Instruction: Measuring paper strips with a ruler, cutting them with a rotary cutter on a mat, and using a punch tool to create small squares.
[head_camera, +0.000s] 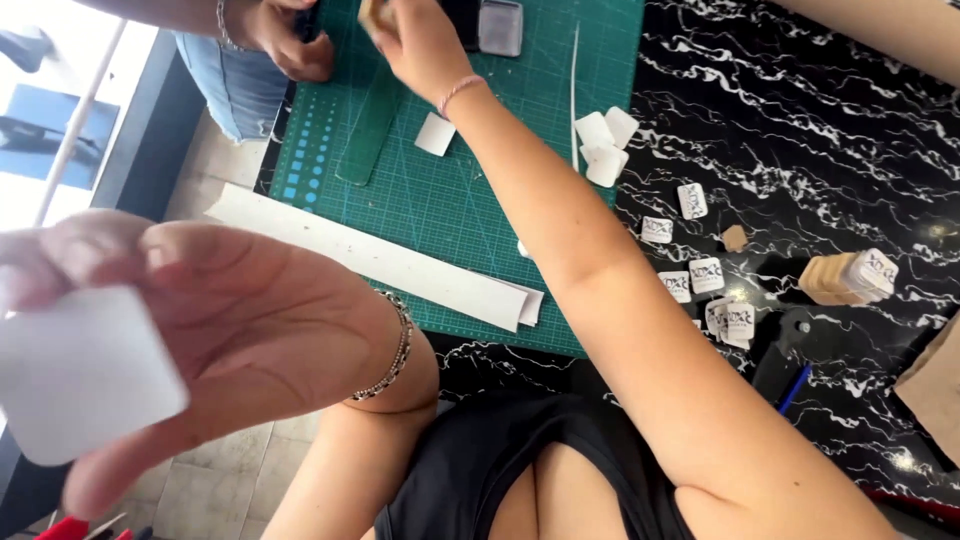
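Note:
My left hand (190, 330) is raised close to the camera at the left and pinches a blank white rounded square card (85, 375) between thumb and fingers. My right hand (415, 45) reaches far across the green cutting mat (450, 200) to its top edge, fingers closed on a small tan piece (372, 12) that is mostly out of view. A clear green ruler (368, 125) lies on the mat just below that hand. A blank white card (435, 133) lies beside my right wrist.
Another person's hand (285, 35) rests at the mat's far left corner. A long white paper strip (370, 258) crosses the mat's near edge. Blank cards (603, 145), printed square labels (705, 275) and a stack of tan blocks (835, 278) lie on the black marbled table (800, 130).

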